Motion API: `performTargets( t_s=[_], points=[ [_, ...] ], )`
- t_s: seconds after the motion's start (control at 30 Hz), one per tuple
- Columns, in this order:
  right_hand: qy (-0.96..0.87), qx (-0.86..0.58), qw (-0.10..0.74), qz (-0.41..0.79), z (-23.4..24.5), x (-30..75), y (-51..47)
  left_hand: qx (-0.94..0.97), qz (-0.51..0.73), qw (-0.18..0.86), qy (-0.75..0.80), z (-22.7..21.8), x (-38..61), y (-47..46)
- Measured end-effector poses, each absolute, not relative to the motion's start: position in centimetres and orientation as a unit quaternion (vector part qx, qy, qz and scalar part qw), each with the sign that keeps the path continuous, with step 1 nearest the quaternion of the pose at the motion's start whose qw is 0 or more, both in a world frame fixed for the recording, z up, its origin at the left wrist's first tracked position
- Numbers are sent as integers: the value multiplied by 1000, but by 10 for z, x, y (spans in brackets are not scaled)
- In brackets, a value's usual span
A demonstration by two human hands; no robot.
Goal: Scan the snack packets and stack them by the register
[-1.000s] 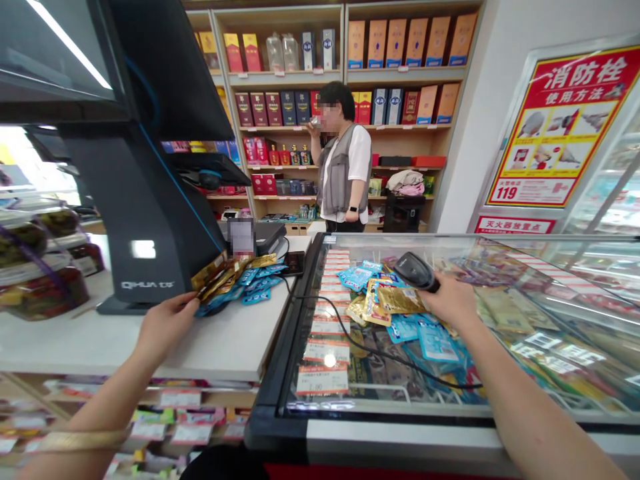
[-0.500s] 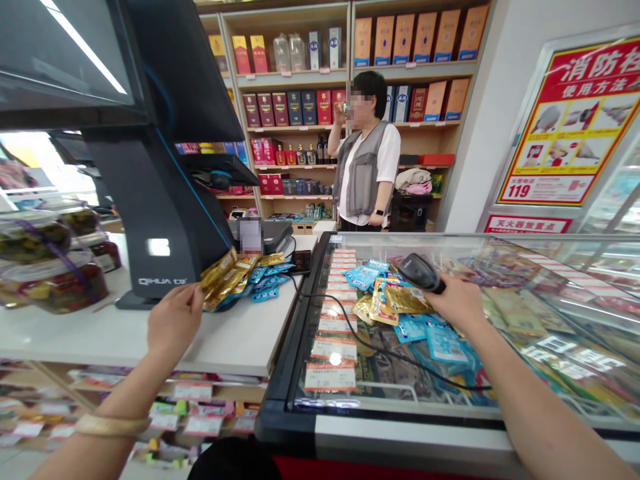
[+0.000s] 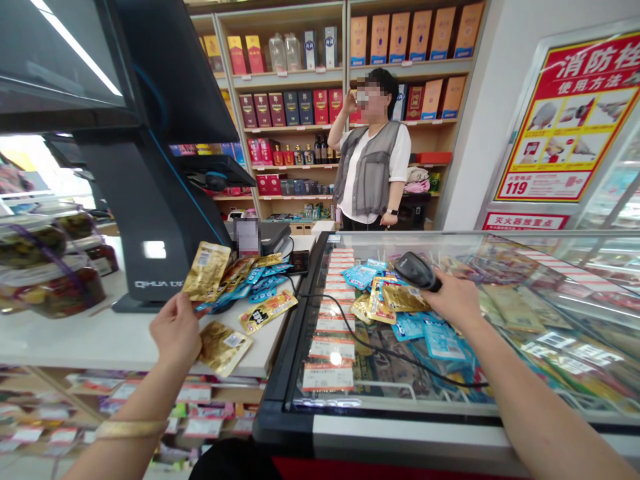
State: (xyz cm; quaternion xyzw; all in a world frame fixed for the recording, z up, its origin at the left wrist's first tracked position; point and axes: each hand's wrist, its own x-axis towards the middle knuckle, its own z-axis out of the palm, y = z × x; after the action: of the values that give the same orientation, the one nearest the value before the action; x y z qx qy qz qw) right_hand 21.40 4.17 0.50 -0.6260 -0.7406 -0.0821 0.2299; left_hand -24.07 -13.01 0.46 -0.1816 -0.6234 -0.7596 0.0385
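Between the fingertips of my left hand (image 3: pixel 175 328) is a gold snack packet (image 3: pixel 206 273), raised upright with a pale label showing. Two more gold packets lie flat on the white counter: one (image 3: pixel 226 347) just right of my left hand, another (image 3: pixel 269 311) near the counter's edge. Behind them is a pile of blue packets (image 3: pixel 263 283) mixed with gold ones. My right hand (image 3: pixel 456 300) is closed around a black barcode scanner (image 3: pixel 419 270), held above the glass freezer top. Below the scanner lie blue packets (image 3: pixel 443 339) and gold packets (image 3: pixel 404 298) on the glass.
A register screen on a black stand (image 3: pixel 150 220) rises at the left, beside stacked jars (image 3: pixel 55 287). The scanner's cable (image 3: pixel 380 350) loops across the freezer (image 3: pixel 400 427). A phone (image 3: pixel 300 262) lies on the counter. Beyond, a person (image 3: pixel 373 167) stands before shelves of boxes.
My left hand has lifted one gold packet upright. Two other gold packets now lie spread out on the counter, apart from the pile. The right hand with the scanner has barely moved.
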Motion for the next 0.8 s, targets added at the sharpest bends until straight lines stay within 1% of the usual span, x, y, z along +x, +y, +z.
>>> performTargets(
  t_s=[0.2, 0.33, 0.4, 0.5, 0.57, 0.7, 0.8],
  points=[
    [-743, -624, 227, -86, 3, 214, 44, -201, -753, 73, -623, 3, -240, -133],
    [-745, -620, 230, -86, 6, 214, 42, -212, -762, 81, -606, 14, -232, -129],
    [-744, -619, 237, -85, 6, 213, 41, -224, -773, 69, -590, 23, -222, -125],
    [-744, -611, 258, -79, 7, 213, 41, -236, -787, 23, -570, 33, -199, -118],
    [-752, -589, 288, -69, 9, 213, 40, -237, -793, -25, -560, 33, -178, -112],
    [-801, -479, 360, -4, 15, 211, 35, -286, -782, -132, -538, 17, -127, -96],
    [-830, -416, 366, 62, 19, 207, 28, -323, -755, -196, -536, 2, -95, -87]
  ],
)
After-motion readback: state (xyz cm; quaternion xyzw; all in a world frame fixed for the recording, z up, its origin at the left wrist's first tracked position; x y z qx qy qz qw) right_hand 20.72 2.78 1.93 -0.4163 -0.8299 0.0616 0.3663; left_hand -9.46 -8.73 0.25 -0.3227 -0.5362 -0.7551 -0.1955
